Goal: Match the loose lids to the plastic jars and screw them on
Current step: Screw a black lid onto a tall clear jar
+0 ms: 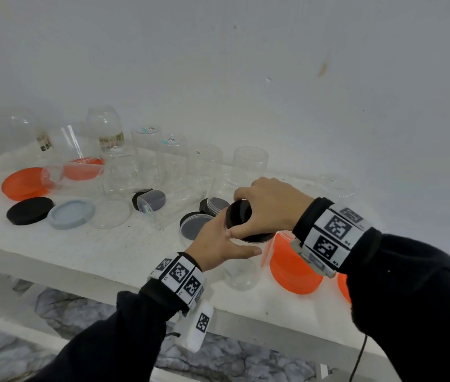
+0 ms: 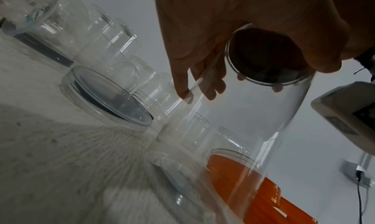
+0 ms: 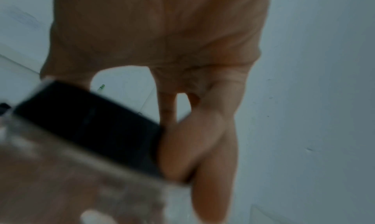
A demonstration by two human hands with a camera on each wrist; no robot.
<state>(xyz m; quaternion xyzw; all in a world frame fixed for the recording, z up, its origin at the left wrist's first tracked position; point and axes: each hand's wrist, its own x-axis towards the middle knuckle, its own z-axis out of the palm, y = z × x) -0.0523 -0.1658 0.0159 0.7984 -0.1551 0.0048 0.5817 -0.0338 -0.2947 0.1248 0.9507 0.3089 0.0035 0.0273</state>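
A person's right hand [image 1: 270,205] clamps a black lid [image 1: 239,215] onto a clear jar [image 1: 241,271] at the near edge of a white bench [image 1: 53,244], fingers curled over the lid's rim. The left hand [image 1: 218,244] steadies the jar from 9 o'clock, its thumb stretched along the wall; whether its fingers curl round the far side cannot be told from the head view, though the left wrist view shows fingertips [image 2: 183,91] through the plastic.

Crowding the jar, an orange lid [image 1: 295,268] sits just beside it at 3 o'clock, partly hidden by the right wrist, and a shallow clear tub [image 1: 193,226] with a dark base lies at 10 o'clock. Farther off at 10 o'clock rest a flat black lid [image 1: 29,210], a pale grey lid [image 1: 70,213] touching it, and an orange disc [image 1: 24,184]. Upturned clear jars [image 1: 250,164] line the back wall at 12 o'clock, their outlines overlapping and hard to separate.

The bench top is rough and painted. The right wrist view is blurred, showing only the smooth lid [image 3: 91,128] against the fingers [image 3: 182,147].
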